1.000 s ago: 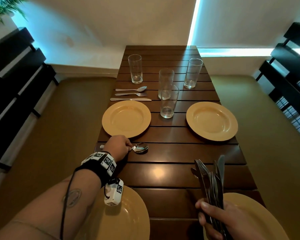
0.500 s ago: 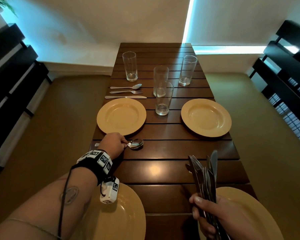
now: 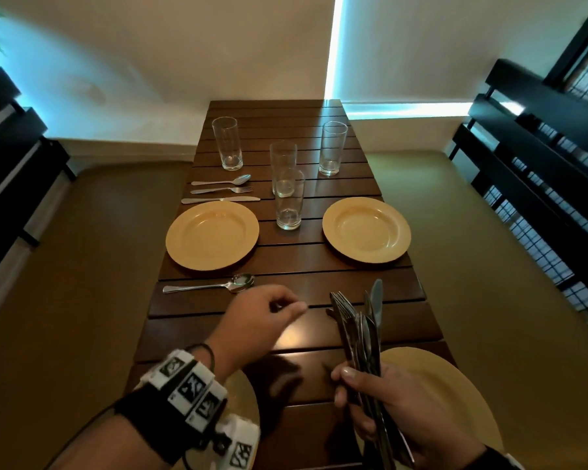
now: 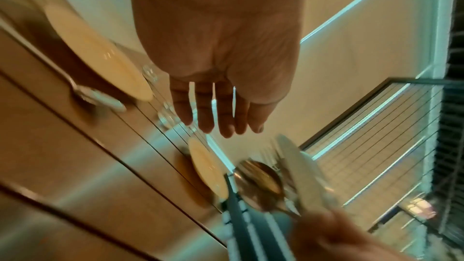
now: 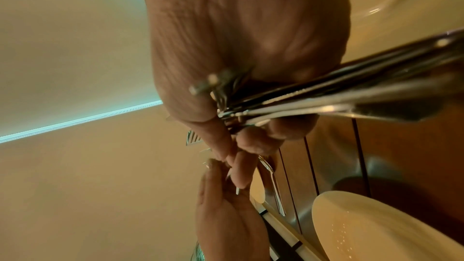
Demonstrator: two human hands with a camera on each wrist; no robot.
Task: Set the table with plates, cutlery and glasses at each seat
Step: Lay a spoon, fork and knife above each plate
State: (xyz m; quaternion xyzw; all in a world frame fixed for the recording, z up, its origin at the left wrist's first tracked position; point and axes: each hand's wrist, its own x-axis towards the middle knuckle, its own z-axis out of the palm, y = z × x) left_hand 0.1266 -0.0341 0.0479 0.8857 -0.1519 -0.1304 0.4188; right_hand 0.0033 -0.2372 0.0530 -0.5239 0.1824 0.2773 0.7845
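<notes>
Bundle of steel forks, knives and spoons (image 3: 362, 337) in right hand (image 3: 398, 412), above near edge of dark slatted wooden table (image 3: 286, 337). Likely stiff, slippery, a little heavy; best pinch one handle. Right fingers curled tight round handles. Left hand (image 3: 255, 320) empty, fingers (image 4: 204, 110) loosely extended, near bundle tips.

Dark brown slatted counter (image 3: 286, 262); yellow plates (image 3: 212, 235); silver cutlery (image 3: 360, 329); clear glasses (image 3: 288, 200); black-and-white patterned wristband (image 3: 187, 390); black benches (image 3: 537, 157).
</notes>
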